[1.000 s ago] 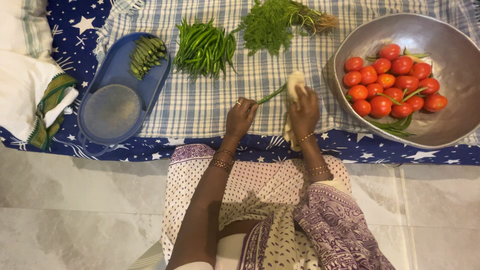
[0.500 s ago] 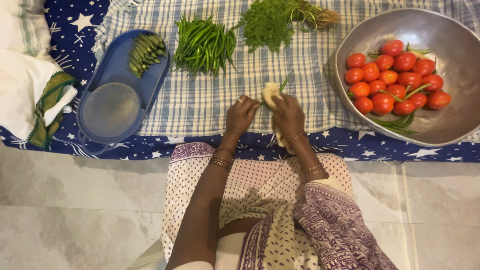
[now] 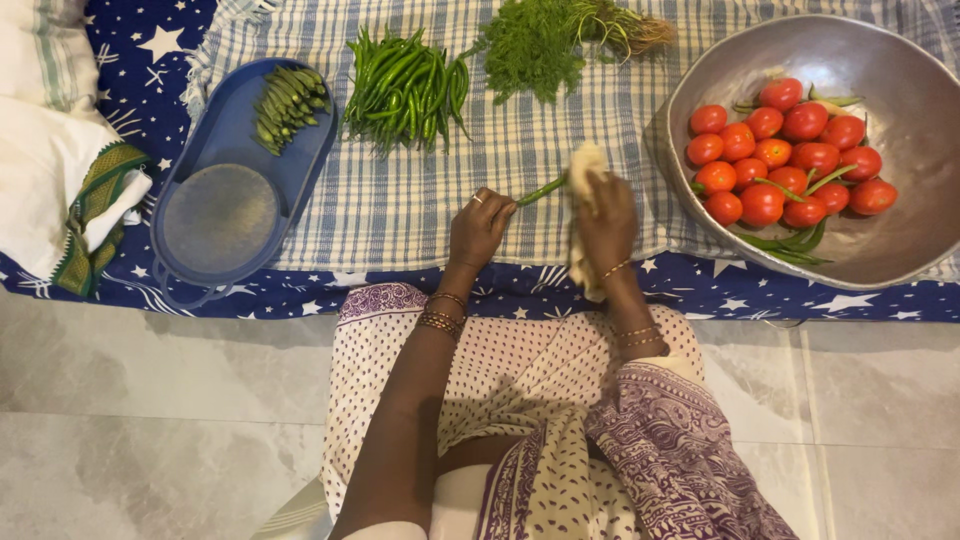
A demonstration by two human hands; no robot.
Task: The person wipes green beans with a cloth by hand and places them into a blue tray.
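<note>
Two hands meet just beyond the person's lap, over the checked cloth (image 3: 420,200) spread on the starred blue sheet (image 3: 700,295). The left hand (image 3: 480,228) is closed narrowly, pinching the stem end of a single green chilli (image 3: 541,190) between fingers and thumb. The right hand (image 3: 604,222) is wrapped around a pale cloth (image 3: 580,215), bunched over the chilli's far end, the rest hanging toward the wrist. Both wrists are bent downward, forearms reaching out from the knees, knuckles up. To wipe well, I judge the left pinch should stay firm at the stem while the cloth slides along the pod with light pressure, so it does not snap. Farther off lie a blue tray (image 3: 215,135) with trimmed pods (image 3: 288,108) to the left, a heap of green chillies (image 3: 405,90), a bunch of dill (image 3: 540,45), and a metal bowl (image 3: 900,100) of tomatoes (image 3: 790,150) to the right
</note>
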